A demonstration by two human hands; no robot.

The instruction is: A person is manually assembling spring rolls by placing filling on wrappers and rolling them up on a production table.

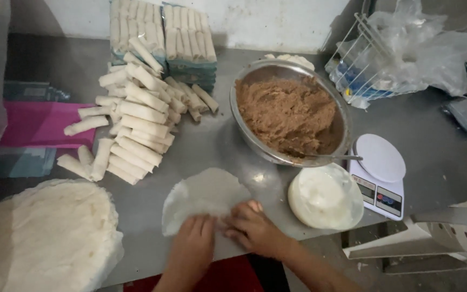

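Here the left hand and right hand pinch the wrapper's near edge.

Both hands low centre, left hand and right hand pressing near edge of thin wrapper, filling bowl upper right, finished rolls upper left, wrapper stack lower left

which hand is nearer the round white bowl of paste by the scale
Right. The right hand rests on the thin round wrapper, just left of the round white bowl of paste. The left hand lies farther left, beyond the right hand.
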